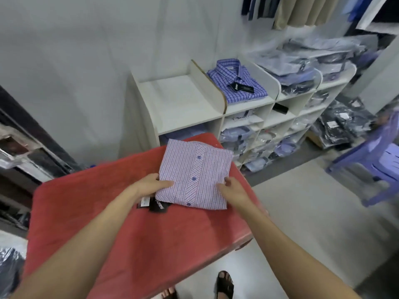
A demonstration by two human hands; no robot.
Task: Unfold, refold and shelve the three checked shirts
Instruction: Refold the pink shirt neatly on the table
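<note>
**Inspector:** Location of the item?

**Onlooker:** One folded checked shirt (195, 175), pink-and-white, lies front up near the far right corner of the red-covered bench (129, 244). Its button strip runs from the near edge of the fold to the far edge. Black tags (158, 205) stick out at its near left corner. A second, blue checked shirt (236, 82) already sits on top of the white shelf (179, 100) behind the bench. I see no third.

**Inspector:** The hands?

**Onlooker:** Apart, one at each side of the fold. The left hand (154, 183) grips the left edge, thumb on top. The right hand (231, 186) has its thumb on the right edge; whether its fingers reach beneath, I cannot tell.

**Inspector:** Handling assessment?

**Onlooker:** Light, soft cloth, I would judge, with no stiffness of its own. Lifted by one edge, the fold would likely sag and open. Best taken at both side edges together, fingers under and thumbs over, kept level. The bench cover looks grippy, so lifting seems safer than sliding. The loose tags could snag.
</note>
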